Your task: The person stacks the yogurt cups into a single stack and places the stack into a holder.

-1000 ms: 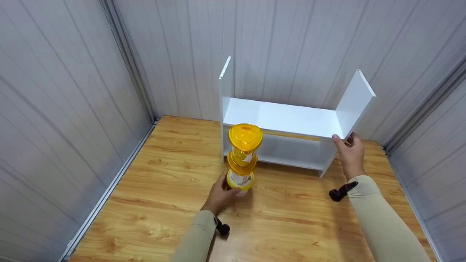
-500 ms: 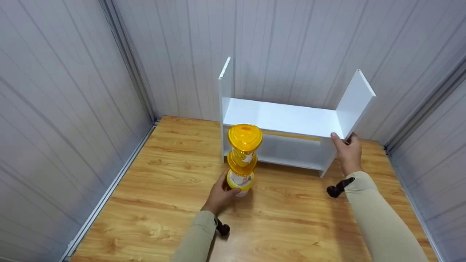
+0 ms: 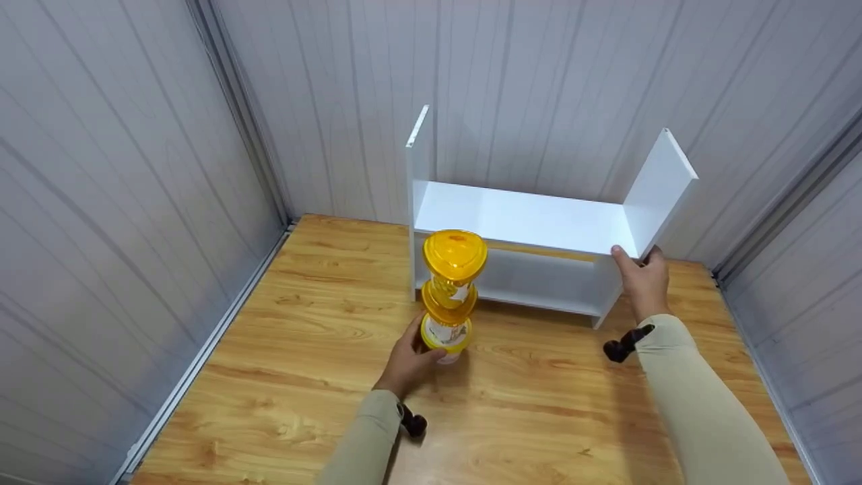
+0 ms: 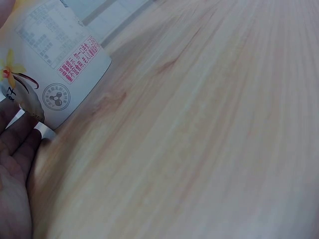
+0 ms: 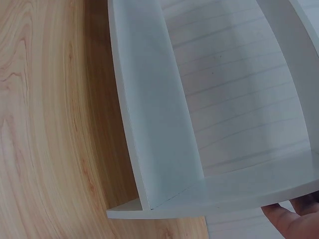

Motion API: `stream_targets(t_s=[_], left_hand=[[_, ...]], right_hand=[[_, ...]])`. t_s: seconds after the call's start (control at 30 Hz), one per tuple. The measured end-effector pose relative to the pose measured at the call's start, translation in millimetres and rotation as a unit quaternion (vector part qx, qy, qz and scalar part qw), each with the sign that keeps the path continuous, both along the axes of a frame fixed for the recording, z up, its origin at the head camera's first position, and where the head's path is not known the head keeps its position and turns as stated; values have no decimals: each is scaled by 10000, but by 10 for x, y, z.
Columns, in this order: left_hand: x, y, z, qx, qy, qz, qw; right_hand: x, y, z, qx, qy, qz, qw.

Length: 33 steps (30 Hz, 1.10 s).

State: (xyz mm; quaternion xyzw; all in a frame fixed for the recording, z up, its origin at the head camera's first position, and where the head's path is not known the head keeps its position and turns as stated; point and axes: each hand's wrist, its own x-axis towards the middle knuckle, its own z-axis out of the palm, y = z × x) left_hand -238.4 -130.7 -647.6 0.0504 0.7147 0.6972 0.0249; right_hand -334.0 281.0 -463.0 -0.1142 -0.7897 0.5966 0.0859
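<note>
Your left hand (image 3: 407,360) sits low in the centre of the head view, fingers curled round the bottom container of a stack of yellow-lidded containers (image 3: 450,296). That stack stands upright on the wooden table (image 3: 283,350), three high, just in front of the left end of the white shelf unit (image 3: 525,222). In the left wrist view, at the upper left, you see only the bottom container's printed label (image 4: 55,69) and your fingertips (image 4: 20,144) against its base.

Your right hand (image 3: 643,283) is at the right of centre in the head view, thumb on top and fingers wrapped behind the front edge of the shelf unit's right side panel, gripping it. The right wrist view shows the panel's edge (image 5: 149,124) and one fingertip at the lower right corner.

Risks, as a judgement: you hold the stack only at its base, so a quick push or tilt could topple the upper two containers. The stack stands close to the shelf unit, so shifting the unit with your right hand could knock it. Whether the containers lock together cannot be told.
</note>
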Motion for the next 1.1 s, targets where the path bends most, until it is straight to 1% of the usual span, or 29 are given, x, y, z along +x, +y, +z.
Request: stream_targets(t_s=[0.17, 0.33, 0.47, 0.57, 0.67, 0.73, 0.87, 0.93, 1.1], left_hand=[[1, 8, 3, -158, -80, 46, 9998], [3, 15, -26, -123, -47, 35, 9999], [4, 22, -23, 99, -7, 7, 10000], [5, 29, 3, 337, -32, -23, 9994], [10, 43, 33, 434, -99, -33, 9990], [15, 52, 47, 347, -114, -25, 9993], [20, 67, 82, -16, -23, 18, 10000], [17, 70, 104, -214, 56, 36, 9997], [7, 76, 148, -438, 37, 22, 9990]], right_hand=[[3, -3, -3, -7, -67, -27, 10000], [0, -4, -12, 62, -176, -32, 9998], [-11, 1, -15, 48, -285, -17, 9996], [-16, 1, -18, 26, -343, 17, 9994], [-16, 8, -25, 55, -335, 49, 9994], [-5, 10, -28, 93, -270, 58, 9996], [3, 17, -43, 193, -134, 70, 9997], [1, 16, -47, 209, -125, 79, 9997], [-8, 15, -61, 186, -182, 68, 9996]])
